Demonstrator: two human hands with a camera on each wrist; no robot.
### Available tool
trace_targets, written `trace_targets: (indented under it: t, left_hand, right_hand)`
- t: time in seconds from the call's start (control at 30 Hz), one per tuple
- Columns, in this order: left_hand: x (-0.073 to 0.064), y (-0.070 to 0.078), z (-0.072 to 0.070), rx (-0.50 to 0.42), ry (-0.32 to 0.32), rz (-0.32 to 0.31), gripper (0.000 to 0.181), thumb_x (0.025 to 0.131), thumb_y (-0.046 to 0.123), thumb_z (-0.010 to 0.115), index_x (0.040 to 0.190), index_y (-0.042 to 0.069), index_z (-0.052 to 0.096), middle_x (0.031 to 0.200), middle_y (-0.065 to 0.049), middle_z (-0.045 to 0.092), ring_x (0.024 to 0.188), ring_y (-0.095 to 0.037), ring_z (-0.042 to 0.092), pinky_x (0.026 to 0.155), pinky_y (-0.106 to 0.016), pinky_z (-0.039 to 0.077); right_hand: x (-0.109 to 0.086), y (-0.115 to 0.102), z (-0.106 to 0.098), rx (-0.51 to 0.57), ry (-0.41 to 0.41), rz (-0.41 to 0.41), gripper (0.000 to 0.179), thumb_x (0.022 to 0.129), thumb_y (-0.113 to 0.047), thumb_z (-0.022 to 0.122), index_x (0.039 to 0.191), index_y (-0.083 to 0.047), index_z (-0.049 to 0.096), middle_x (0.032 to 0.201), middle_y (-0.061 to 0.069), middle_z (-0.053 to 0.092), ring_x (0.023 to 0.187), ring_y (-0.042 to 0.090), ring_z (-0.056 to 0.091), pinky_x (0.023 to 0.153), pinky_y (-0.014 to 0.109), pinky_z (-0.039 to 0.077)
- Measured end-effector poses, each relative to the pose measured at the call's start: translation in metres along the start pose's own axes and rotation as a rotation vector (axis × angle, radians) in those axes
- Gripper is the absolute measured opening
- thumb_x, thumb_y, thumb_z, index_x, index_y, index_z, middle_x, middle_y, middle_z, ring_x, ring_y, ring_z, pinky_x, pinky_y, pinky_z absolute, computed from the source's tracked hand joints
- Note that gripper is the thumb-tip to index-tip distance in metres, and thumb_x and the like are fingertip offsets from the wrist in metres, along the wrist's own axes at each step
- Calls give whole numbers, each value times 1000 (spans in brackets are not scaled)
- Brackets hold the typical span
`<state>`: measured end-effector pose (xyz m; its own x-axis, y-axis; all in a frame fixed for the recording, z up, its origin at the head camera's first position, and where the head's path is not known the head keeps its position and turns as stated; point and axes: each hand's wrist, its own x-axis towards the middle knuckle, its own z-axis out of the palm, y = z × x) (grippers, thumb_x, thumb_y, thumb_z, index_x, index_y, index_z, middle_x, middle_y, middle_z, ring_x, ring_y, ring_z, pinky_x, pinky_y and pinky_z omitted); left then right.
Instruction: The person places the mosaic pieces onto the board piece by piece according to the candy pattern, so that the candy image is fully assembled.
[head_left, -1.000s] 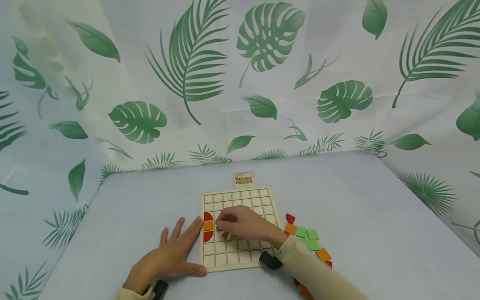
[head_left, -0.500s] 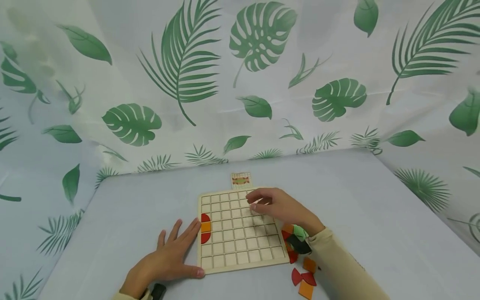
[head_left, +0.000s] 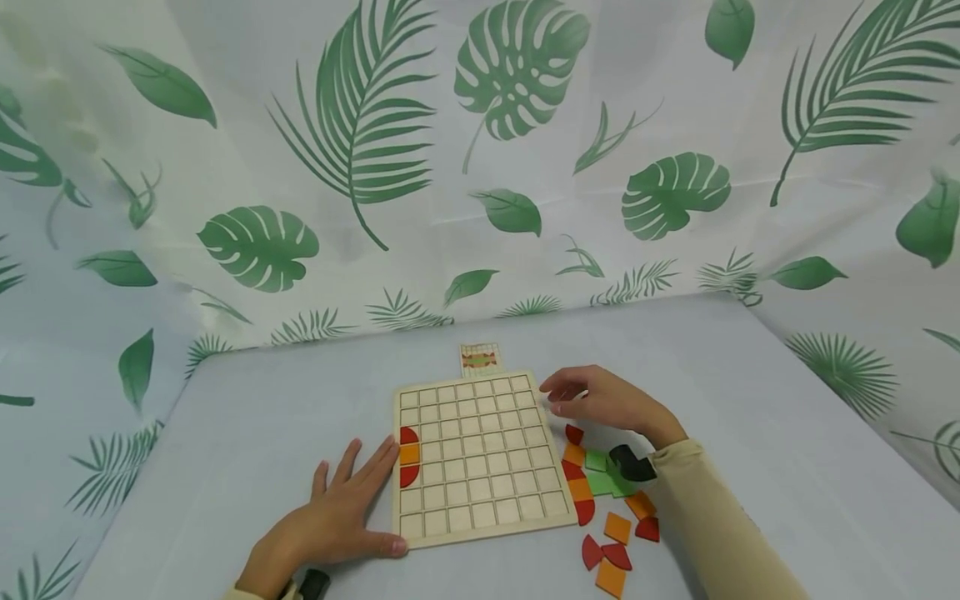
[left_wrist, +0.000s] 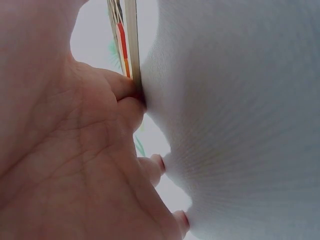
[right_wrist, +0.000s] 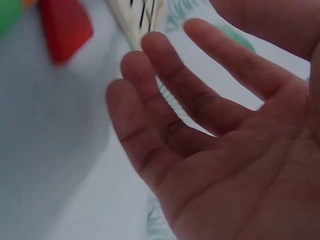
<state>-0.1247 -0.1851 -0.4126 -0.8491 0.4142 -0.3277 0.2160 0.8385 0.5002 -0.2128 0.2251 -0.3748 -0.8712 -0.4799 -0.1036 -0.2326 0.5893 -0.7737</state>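
The board (head_left: 491, 443) lies on the counter (head_left: 300, 400) with just three pieces in its leftmost column: an orange square (head_left: 408, 454) between an upper red piece (head_left: 408, 435) and a lower red piece (head_left: 408, 476). Just past the far edge is a card (head_left: 479, 361) with a small red, orange and green figure on it, so I'd say the job is copying that, and it's early days. The left hand (head_left: 330, 512) is spread at the board's left side, a fingertip at the edge and the thumb at the near corner; its grip holds nothing, and seems meant only to keep the board steady. The right hand (head_left: 603, 400) hovers just off the far right corner, fingers loosely bent, its grip empty too. To me this looks like the fetching step, between one piece and another. The loose pieces (head_left: 617, 528) lie to the right, some against the board, the green ones (head_left: 600, 482) among them. The next move would call for matching colour and shape to the card, then a neat fingertip pinch, as these look thin and lie close together.
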Motion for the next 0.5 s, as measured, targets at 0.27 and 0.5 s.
trace_targets:
  t: [0.27,0.5]
  left_hand:
    - [-1,3,-3,-5,-3,-8,131,75,68,88,173,15,19,180,-3,14,162,-47,-7,116,-79,-10]
    - [1,0,-1,-2,-4,-5,133,74,75,84,173,15,19,180,-3,13,162,-45,-9,117,-78,-13]
  right_hand:
    - [-10,19,-13,-61,-101,2,26,97,-6,72,123,-7,76,110,3,70,103,25,60,93,44,52]
    - [-11,31,-14,-78,-156,-22,29,92,-5,78,118,-15,82,109,1,63,107,27,52,93,43,48]
